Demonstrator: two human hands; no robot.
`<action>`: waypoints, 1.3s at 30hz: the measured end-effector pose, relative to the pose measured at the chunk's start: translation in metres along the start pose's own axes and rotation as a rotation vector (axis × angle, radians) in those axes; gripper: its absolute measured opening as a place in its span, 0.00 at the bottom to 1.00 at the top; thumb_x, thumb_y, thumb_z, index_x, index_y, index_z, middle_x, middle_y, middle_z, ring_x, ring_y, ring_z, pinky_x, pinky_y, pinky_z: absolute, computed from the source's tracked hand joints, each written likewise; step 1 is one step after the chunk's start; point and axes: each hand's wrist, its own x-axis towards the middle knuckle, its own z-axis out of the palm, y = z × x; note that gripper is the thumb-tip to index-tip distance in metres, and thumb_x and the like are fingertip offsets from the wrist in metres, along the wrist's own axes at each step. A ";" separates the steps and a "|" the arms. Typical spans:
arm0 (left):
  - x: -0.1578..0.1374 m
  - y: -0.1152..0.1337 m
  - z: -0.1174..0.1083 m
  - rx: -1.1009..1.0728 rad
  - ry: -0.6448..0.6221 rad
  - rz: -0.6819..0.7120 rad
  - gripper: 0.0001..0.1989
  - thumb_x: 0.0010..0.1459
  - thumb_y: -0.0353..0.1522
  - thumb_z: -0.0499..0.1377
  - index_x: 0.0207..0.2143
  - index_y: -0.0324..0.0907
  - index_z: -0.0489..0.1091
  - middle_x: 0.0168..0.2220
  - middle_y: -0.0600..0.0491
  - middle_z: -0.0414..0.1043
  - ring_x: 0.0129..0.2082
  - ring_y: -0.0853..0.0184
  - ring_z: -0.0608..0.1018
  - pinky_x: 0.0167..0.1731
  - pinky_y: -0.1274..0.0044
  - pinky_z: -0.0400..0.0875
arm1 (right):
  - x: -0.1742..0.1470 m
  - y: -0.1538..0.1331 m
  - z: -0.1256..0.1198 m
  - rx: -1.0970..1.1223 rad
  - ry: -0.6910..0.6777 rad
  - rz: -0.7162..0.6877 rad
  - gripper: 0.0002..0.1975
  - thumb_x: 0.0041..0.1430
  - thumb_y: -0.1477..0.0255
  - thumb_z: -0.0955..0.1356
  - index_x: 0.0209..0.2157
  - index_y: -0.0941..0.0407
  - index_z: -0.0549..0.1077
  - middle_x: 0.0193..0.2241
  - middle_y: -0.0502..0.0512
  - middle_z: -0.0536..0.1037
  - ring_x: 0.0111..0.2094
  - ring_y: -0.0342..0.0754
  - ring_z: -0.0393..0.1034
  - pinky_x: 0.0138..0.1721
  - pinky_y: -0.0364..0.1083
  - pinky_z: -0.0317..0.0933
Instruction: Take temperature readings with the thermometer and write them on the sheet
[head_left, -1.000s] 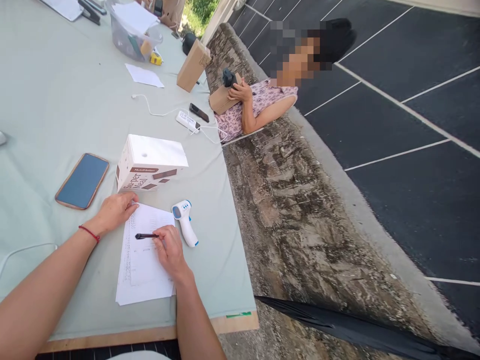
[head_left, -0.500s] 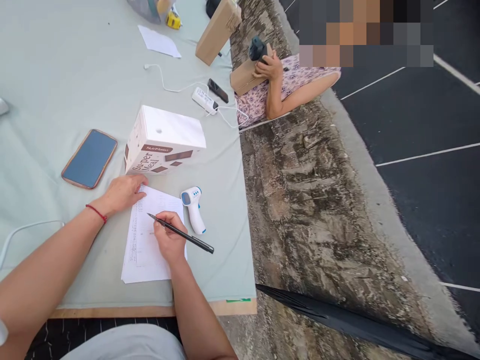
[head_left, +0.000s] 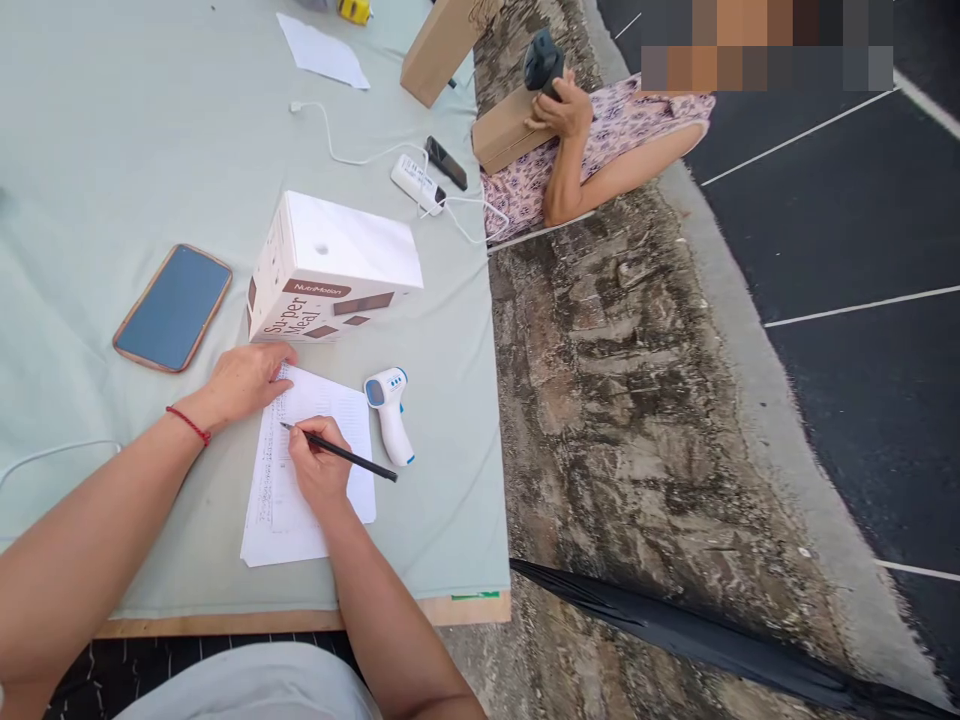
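My right hand (head_left: 321, 470) grips a black pen (head_left: 356, 460), its tip at the printed and handwritten sheets of paper (head_left: 289, 545) on the table. Against the top left edge of the sheets lies my left hand (head_left: 244, 385), flat with the thumb apart from the fingers. A white NutriMotion box (head_left: 356, 240) stands just beyond this hand. Right of the paper rests a white and blue infrared thermometer (head_left: 391, 420). To the left is a phone (head_left: 174, 308) in a brown-edged case.
A power bank (head_left: 418, 184) with a white cable lies near a black device (head_left: 447, 163). Farther back are a loose paper (head_left: 322, 50), a tape measure (head_left: 355, 10) and a cardboard box (head_left: 442, 50). Beyond the table edge, another person's hand (head_left: 570, 108) holds a dark object above a carton (head_left: 504, 130).
My right hand and the pen have shifted left and slightly up across the sheet. My left hand stays at the paper's edge. The view has tilted slightly.
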 end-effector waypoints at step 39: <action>-0.001 0.001 -0.001 -0.011 0.003 -0.006 0.12 0.59 0.32 0.57 0.46 0.41 0.71 0.30 0.54 0.69 0.30 0.67 0.71 0.29 0.75 0.58 | 0.000 0.002 0.002 -0.043 -0.010 0.031 0.11 0.57 0.63 0.65 0.26 0.56 0.68 0.23 0.50 0.69 0.24 0.44 0.62 0.25 0.42 0.59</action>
